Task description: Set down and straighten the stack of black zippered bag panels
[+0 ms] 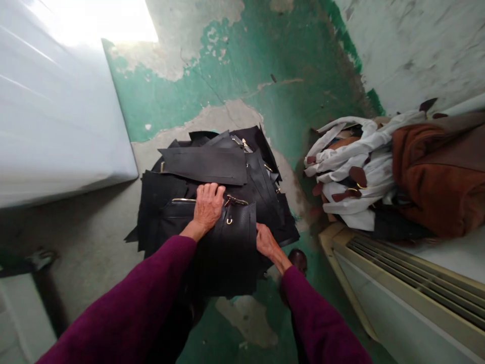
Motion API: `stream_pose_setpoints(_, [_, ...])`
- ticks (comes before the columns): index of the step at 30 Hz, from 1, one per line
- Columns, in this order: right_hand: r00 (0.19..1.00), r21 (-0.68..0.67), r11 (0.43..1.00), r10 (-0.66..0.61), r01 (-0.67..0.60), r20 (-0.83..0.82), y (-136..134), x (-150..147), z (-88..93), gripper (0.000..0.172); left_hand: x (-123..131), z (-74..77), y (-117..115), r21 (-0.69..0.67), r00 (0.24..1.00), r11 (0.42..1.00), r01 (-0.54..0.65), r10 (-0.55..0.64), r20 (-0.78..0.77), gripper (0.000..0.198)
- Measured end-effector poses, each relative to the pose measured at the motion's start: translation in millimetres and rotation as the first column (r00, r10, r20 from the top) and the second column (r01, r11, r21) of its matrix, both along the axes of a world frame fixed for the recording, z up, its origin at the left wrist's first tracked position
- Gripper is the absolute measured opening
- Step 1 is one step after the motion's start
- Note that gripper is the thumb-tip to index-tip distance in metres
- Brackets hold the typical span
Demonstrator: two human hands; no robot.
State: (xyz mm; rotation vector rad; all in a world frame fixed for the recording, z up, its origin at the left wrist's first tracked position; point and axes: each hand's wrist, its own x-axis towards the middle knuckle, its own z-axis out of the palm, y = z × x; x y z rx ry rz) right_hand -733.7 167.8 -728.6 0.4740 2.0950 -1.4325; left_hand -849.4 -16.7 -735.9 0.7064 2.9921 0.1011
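The left hand [209,205], at the centre of the frame, rests with bent fingers on a black panel [237,255], beside the gold-toned zip [237,200]; its fingertips are turned under, so whether it has hold of the material cannot be told. The right hand [269,242], lower and further right, is nearly closed, thumb and curled fingers seemingly pinching the panel's right edge. The panel lies just right of and below the left hand and directly left of the right; the right hand is nearer its free edge, the left nearer its zip. That edge runs up and down the frame and the zip crosses it; the long axis is lost among black layers. A small metal ring [229,221] sits below the zip. Around the panel spreads a pile of black pieces [153,202], topped by a flat black strip [204,164], on a worn green floor [242,65]. Outward lie a white block [68,116] at upper left, white straps [352,151] and a rust-brown bag [435,177] at right, and a slatted beige casing [409,273] at lower right. No brand, label or writing is legible.
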Motion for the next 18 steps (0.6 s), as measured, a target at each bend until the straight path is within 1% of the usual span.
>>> stream_pose_setpoints(1, [1.000,0.019,1.000,-0.022,0.021,0.013,10.9,2.7,-7.4,0.026,2.5,-6.2,-2.0,-0.002,1.000,1.000,-0.015,0.015,-0.004,0.024])
stream_pose_setpoints(2, [0.998,0.054,0.997,-0.055,0.054,0.028,24.6,5.2,-14.2,0.025,4.2,-9.3,-3.8,-0.001,1.000,1.000,-0.023,0.023,-0.006,0.024])
stream_pose_setpoints(4, [0.985,0.198,0.968,-0.165,0.151,0.055,58.9,9.6,-28.8,0.024,5.2,-10.6,-5.4,0.005,0.999,0.999,-0.032,0.032,-0.015,0.023])
stream_pose_setpoints(6, [0.961,0.399,0.891,-0.265,0.215,0.073,95.4,12.3,-45.9,0.024,4.3,-11.5,-4.8,0.013,0.999,0.999,-0.035,0.035,-0.026,0.023])
stream_pose_setpoints(8, [0.950,0.563,0.801,-0.302,0.204,0.084,125.3,11.9,-64.7,0.021,3.0,-15.2,-3.7,0.024,0.999,0.999,-0.034,0.035,-0.034,0.023])
stream_pose_setpoints(10, [0.952,0.653,0.740,-0.291,0.159,0.098,143.1,8.3,-83.5,0.017,1.9,-20.9,-4.0,0.037,0.999,0.999,-0.035,0.036,-0.036,0.023])
stream_pose_setpoints(11, [0.955,0.677,0.723,-0.277,0.136,0.105,147.4,5.5,-92.2,0.017,1.4,-23.8,-4.7,0.043,0.999,0.998,-0.038,0.039,-0.036,0.022])
stream_pose_setpoints(13, [0.964,0.687,0.721,-0.237,0.088,0.124,149.5,-0.8,-107.4,0.017,0.6,-28.6,-6.6,0.056,0.998,0.997,-0.047,0.049,-0.034,0.022])
stream_pose_setpoints(15, [0.972,0.659,0.750,-0.187,0.048,0.142,147.5,-7.1,-117.8,0.017,0.2,-31.5,-8.6,0.067,0.998,0.996,-0.058,0.060,-0.022,0.022])
stream_pose_setpoints(17, [0.980,0.624,0.780,-0.154,0.041,0.128,145.1,-12.7,-121.9,0.019,0.0,-32.7,-10.1,0.077,0.997,0.995,-0.070,0.071,-0.007,0.022])
stream_pose_setpoints(18, [0.983,0.617,0.785,-0.156,0.061,0.101,144.1,-15.5,-121.6,0.020,0.1,-32.8,-10.7,0.081,0.997,0.994,-0.075,0.075,0.000,0.022])
